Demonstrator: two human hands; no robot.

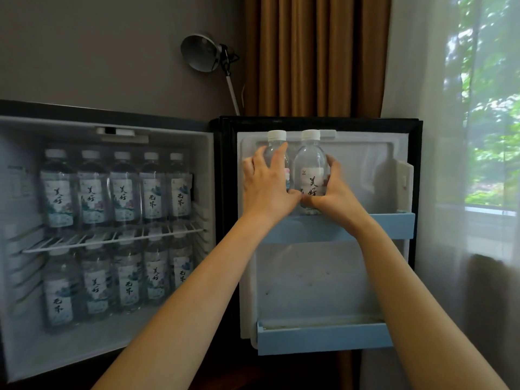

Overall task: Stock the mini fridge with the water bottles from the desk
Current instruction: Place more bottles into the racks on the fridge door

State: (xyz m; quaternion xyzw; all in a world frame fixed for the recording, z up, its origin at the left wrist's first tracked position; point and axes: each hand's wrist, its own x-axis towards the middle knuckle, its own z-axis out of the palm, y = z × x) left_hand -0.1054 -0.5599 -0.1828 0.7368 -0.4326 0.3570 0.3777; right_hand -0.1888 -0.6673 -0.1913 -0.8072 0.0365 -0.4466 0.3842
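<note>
Water bottles (311, 157): pair upright, touching, bases in upper door shelf (394, 223); L hand (267, 187) curled round one, R hand (332, 192) round other. Seating step, prob. Next: clean release w/o tipping, then more for lower door shelf (323, 340).

Dim; window (489, 108) daylight; soft blur
</note>
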